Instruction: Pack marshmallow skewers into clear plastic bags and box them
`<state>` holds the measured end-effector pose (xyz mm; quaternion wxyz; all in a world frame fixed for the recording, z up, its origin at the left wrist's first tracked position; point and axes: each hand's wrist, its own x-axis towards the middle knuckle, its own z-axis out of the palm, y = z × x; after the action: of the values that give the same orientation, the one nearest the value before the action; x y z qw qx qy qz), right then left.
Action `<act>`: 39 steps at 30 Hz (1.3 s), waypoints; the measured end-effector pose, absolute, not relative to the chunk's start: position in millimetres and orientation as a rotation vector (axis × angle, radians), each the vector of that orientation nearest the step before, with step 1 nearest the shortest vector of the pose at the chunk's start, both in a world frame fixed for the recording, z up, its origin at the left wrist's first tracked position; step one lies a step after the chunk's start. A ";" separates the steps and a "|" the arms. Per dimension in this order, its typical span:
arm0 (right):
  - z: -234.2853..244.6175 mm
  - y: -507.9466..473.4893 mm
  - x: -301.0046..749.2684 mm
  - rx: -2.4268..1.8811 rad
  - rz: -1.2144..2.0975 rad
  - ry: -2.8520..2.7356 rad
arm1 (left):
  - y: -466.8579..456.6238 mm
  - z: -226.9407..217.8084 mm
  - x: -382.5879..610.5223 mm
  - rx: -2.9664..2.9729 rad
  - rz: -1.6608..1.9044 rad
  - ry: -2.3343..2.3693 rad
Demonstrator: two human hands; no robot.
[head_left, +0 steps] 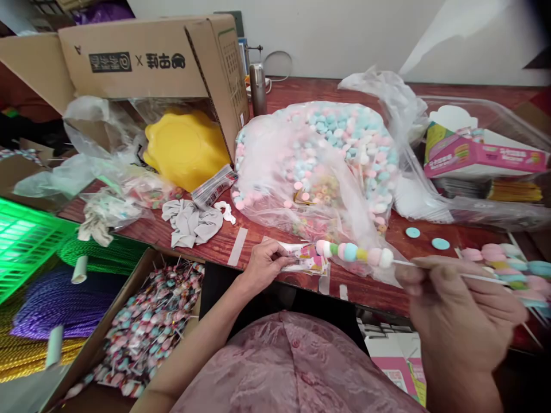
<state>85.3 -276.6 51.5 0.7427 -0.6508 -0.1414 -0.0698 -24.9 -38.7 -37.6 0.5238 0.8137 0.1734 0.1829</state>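
My right hand (460, 310) pinches the white stick of a candy skewer (350, 252), which lies nearly level above the table's front edge. Pink, white, blue, green and yellow pieces are threaded on it. The skewer's tip meets a printed plastic wrapper (303, 251); I cannot tell whether it is inside. My left hand (264, 264) is closed on the wrapper's other end, where several more wrappers lie stacked beneath. By my right hand, a pile of similar skewers (512, 261) sits at the table's right side. Two blue discs (440, 244) lie behind that hand.
Behind my hands is a large clear bag of pastel candies (344, 132). At left stand a cardboard box (150, 57), a yellow container (185, 143) and a grey cloth (193, 223). Lower left, a carton (146, 321) holds many wrapped skewers. A pink display box (486, 155) is at right.
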 end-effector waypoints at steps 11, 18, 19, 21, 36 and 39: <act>36.3 -262.9 87.3 -1.438 0.077 -0.391 | -39.0 -39.3 -25.9 2.037 0.491 0.307; 25.4 -253.6 100.3 -1.465 0.253 -0.504 | -42.1 -36.1 -30.8 2.249 0.632 0.057; 26.6 -251.1 100.8 -1.423 0.252 -0.496 | -41.7 -32.6 -31.5 2.258 0.648 0.061; 29.5 -247.8 101.3 -1.325 0.286 -0.469 | -39.9 -22.8 -33.0 2.249 0.671 0.058; 33.9 -225.8 100.2 -1.170 0.535 -0.565 | -60.8 19.9 -44.9 1.576 -0.250 0.111; 28.2 -219.7 96.2 -1.195 0.684 -0.577 | -62.7 20.6 -44.3 1.566 -0.244 0.141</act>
<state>96.2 -219.7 28.2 0.7341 -0.5437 -0.2622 0.3109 -44.3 -62.7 20.6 0.6998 0.7031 0.0632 -0.1096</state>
